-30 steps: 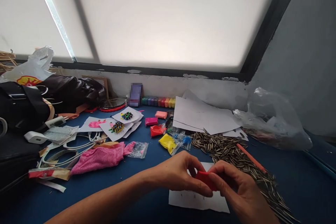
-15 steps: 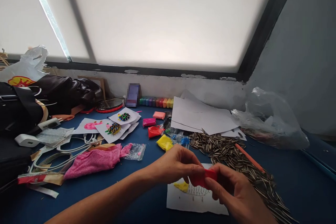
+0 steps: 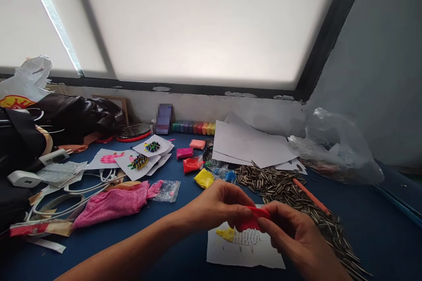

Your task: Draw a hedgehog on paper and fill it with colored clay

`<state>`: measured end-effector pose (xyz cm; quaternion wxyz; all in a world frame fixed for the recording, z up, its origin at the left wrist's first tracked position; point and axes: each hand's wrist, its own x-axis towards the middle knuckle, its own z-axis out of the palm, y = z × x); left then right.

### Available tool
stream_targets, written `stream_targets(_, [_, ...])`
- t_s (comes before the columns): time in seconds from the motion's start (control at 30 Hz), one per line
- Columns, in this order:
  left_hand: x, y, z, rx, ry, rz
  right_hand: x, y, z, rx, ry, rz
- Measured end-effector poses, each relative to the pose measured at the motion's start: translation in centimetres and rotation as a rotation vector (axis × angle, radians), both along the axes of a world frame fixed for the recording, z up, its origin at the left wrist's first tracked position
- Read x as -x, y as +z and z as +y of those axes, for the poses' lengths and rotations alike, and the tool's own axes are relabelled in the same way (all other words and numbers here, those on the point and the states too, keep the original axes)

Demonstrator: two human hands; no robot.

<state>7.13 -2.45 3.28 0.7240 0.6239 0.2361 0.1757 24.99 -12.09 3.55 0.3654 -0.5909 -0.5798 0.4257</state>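
Between both hands is a flattened piece of red modelling clay (image 3: 252, 218). My left hand (image 3: 220, 205) pinches its left side with thumb and fingers. My right hand (image 3: 292, 232) grips the other side, thumb in front and fingers behind. Below them lies a sheet of white paper (image 3: 227, 255) with a drawn outline of an animal, short strokes on its body and two legs showing. Yellow clay (image 3: 225, 234) covers the animal's pointed head end. Part of the drawing is hidden by the hands and the red clay.
Sunflower seeds (image 3: 277, 182) are heaped to the right, with an orange pencil-like stick (image 3: 311, 196) on them. Clay packets in yellow (image 3: 204, 178), red (image 3: 193, 164) and pink (image 3: 184, 153) lie ahead. A pink cloth (image 3: 112, 205) and white cables (image 3: 82, 186) are at left; paper sheets (image 3: 252, 142) lie behind.
The red clay looks wider and flatter between my fingers, and more of the drawing shows below. The whole view has shifted slightly; both hands keep their hold.
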Motion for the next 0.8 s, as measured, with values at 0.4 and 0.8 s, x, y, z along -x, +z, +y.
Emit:
stream_targets(0.4, [-0.1,-1.6,0.0,-0.006,-0.04,0.09,-0.2,-0.3,0.0,-0.11,-0.022,-0.109])
stream_targets(0.8, [-0.1,-0.8,-0.2,-0.01,-0.002,0.027,-0.3,-1.0,0.3,-0.311,-0.024,-0.053])
